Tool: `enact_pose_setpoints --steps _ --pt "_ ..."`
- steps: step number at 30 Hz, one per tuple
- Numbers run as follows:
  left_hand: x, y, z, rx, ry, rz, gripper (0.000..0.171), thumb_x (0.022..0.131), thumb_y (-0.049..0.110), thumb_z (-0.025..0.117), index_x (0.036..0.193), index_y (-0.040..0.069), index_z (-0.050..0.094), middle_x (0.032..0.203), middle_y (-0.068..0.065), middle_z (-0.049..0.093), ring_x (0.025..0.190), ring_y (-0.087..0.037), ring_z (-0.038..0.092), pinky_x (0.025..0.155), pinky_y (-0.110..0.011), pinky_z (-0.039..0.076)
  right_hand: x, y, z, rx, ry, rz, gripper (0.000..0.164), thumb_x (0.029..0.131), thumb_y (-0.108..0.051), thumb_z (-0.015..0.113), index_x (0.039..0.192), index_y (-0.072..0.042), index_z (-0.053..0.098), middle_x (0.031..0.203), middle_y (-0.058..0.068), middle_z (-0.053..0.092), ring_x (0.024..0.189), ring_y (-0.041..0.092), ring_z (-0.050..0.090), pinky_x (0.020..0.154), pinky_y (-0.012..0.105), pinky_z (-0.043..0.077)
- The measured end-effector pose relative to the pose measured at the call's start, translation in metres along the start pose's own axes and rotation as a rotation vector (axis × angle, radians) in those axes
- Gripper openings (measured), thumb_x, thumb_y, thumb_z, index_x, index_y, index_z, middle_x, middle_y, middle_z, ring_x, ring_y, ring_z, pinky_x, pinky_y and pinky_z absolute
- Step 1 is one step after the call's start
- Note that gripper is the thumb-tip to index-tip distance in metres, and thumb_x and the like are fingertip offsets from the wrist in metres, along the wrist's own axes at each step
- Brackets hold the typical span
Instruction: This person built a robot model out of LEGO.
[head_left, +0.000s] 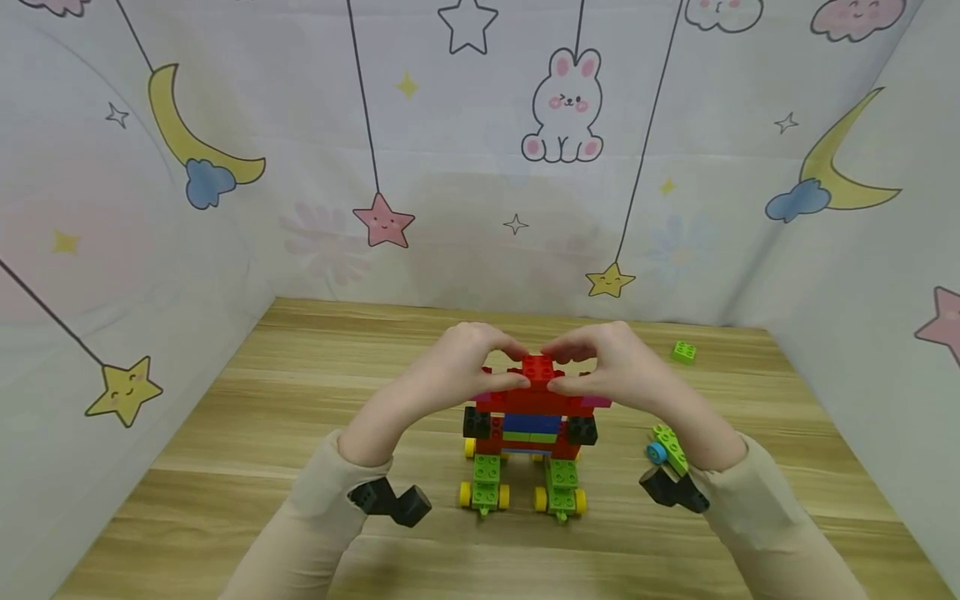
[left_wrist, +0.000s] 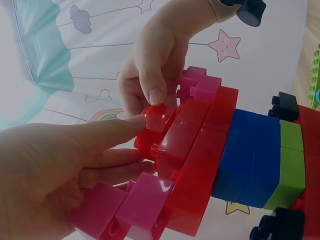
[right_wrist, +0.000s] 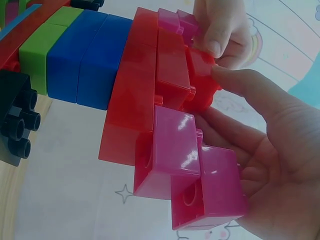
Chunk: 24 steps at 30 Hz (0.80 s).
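Both hands meet at the top of a tall toy-brick build. My left hand (head_left: 467,365) pinches the small red brick (head_left: 537,367) from the left, thumb in front and fingers behind. On the opposite side my right hand (head_left: 617,367) grips the same brick. Wider red bricks (left_wrist: 200,172) lie beneath it, with stepped pink bricks (right_wrist: 175,145) out at both ends. Farther down come blue bricks (head_left: 532,423), a lime green layer (left_wrist: 286,165) and black bricks (head_left: 476,422) at the sides. Green wheeled bases (head_left: 486,472) with yellow wheels carry the build on the table.
A loose lime green brick (head_left: 684,352) lies at the table's back right. Nearer, a green piece with a blue wheel (head_left: 656,452) sits partly behind the right forearm. A printed white cloth (head_left: 480,183) walls the wooden table (head_left: 300,350) at the back and sides.
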<state>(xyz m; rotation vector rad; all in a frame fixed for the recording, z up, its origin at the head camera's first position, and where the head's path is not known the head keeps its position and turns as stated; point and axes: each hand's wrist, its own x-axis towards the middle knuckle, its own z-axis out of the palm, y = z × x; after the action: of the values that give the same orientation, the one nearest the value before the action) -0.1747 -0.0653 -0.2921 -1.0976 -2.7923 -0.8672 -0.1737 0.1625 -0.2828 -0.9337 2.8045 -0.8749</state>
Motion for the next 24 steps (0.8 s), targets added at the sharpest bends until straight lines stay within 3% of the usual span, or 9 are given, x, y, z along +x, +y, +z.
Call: enact_pose_setpoints --steps 15,24 --pt "0.0016 -0.0001 0.0004 -0.009 -0.010 0.003 0.031 0.088 0.025 0.074 0.113 0.007 0.073 0.107 -0.004 0.074 0.093 -0.016 0.067 0.077 -0.023 0.054 -0.0007 0.0025 0.0006 0.031 -0.003 0.010 0.031 0.085 -0.014 0.076 0.114 -0.004 0.072 0.107 0.009 0.074 0.099 0.027 0.070 0.085 0.041 0.058" --pt "0.0034 0.0000 0.0004 -0.016 -0.029 -0.014 0.031 0.088 0.025 0.073 0.114 0.007 0.073 0.106 -0.005 0.074 0.095 -0.017 0.067 0.078 -0.025 0.054 0.0010 0.0017 0.0002 0.037 -0.015 0.019 0.030 0.085 -0.016 0.076 0.113 -0.004 0.073 0.106 0.009 0.074 0.099 0.025 0.070 0.090 0.045 0.056"
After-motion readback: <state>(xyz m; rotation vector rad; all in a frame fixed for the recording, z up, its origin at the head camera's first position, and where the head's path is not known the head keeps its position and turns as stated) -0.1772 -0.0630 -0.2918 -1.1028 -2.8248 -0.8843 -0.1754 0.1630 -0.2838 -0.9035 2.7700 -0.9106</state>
